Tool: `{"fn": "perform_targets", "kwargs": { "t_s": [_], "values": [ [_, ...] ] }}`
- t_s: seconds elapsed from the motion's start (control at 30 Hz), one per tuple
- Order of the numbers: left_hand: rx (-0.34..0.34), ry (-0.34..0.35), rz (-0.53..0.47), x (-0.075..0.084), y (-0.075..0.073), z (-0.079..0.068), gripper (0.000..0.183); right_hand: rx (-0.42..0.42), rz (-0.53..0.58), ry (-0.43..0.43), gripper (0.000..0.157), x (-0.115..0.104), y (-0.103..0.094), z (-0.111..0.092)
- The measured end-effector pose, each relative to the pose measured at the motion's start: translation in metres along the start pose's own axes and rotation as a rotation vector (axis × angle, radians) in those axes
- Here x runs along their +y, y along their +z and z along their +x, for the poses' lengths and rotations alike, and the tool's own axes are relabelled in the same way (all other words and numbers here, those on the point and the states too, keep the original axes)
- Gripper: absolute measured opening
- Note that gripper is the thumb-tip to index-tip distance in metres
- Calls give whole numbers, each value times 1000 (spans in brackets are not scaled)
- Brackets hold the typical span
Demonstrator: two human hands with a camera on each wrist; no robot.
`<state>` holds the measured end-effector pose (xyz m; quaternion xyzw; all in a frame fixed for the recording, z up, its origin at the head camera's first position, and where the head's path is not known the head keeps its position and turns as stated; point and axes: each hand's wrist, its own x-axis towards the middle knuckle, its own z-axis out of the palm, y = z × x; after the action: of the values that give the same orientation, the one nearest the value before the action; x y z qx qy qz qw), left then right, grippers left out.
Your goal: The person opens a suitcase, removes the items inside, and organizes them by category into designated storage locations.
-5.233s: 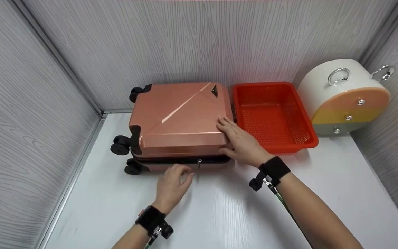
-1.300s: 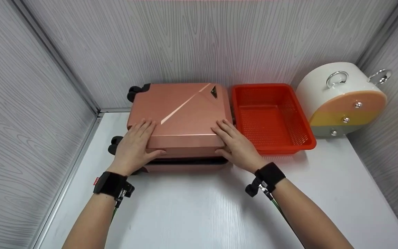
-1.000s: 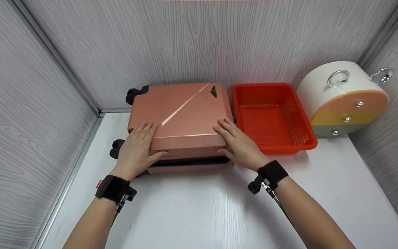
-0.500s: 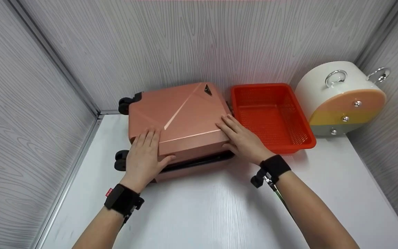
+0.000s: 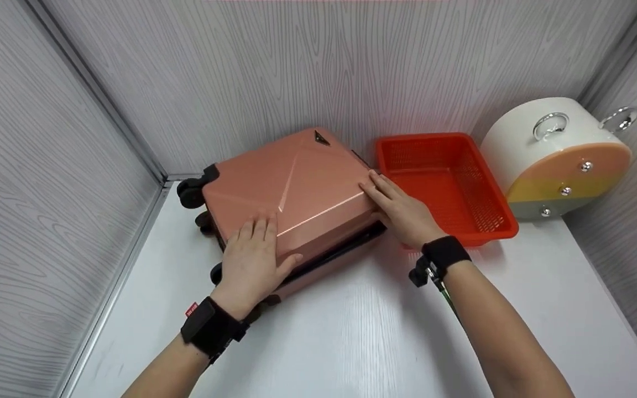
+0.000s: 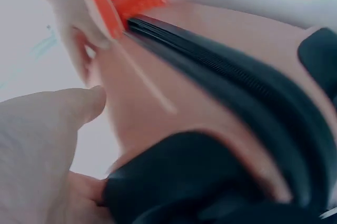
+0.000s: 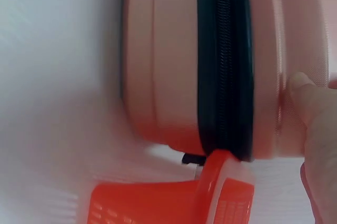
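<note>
A rose-pink hard-shell suitcase (image 5: 313, 182) with black wheels lies flat and slanted on the white table. My left hand (image 5: 252, 260) rests with straight fingers on its front left top, thumb along the front edge. At the right front corner, my right hand (image 5: 404, 213) lays its fingers on the top, and in the right wrist view its thumb (image 7: 303, 90) presses the side wall. A black zipper band (image 7: 224, 61) runs around the suitcase, and in the left wrist view the zipper teeth (image 6: 210, 61) look closed. The left hand hides part of the front left corner.
A red plastic basket (image 5: 504, 221) stands right beside the suitcase; its rim (image 7: 218, 176) shows close to the suitcase end. Farther right is a rounded white drawer box (image 5: 523, 132) with coloured drawers and ring handles. Grey wood-grain walls (image 5: 274, 61) enclose the back and sides.
The left hand left the zipper pull at the front and went onto the suitcase top. Under both hands the suitcase has turned counter-clockwise, its left end swinging toward me and its right end backward.
</note>
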<state>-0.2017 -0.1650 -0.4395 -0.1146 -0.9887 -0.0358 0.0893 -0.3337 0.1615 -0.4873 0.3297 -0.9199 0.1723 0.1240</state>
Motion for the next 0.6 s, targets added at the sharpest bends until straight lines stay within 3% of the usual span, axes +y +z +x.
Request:
{"fn": "perform_targets", "kwargs": {
  "t_s": [0.17, 0.3, 0.43, 0.6],
  "values": [
    [-76, 27, -22, 10, -11, 0, 89, -6, -32, 35, 80, 6, -4, 4],
    [-131, 57, -88, -2, -23, 1, 69, -42, -18, 80, 82, 3, -2, 3],
    [-126, 73, -181, -42, -32, 9, 57, -57, 9, 122, 82, -4, 1, 1],
    [-35, 67, -112, -118, -29, 19, 69, -44, 24, 133, 83, -14, 6, 5]
  ]
}}
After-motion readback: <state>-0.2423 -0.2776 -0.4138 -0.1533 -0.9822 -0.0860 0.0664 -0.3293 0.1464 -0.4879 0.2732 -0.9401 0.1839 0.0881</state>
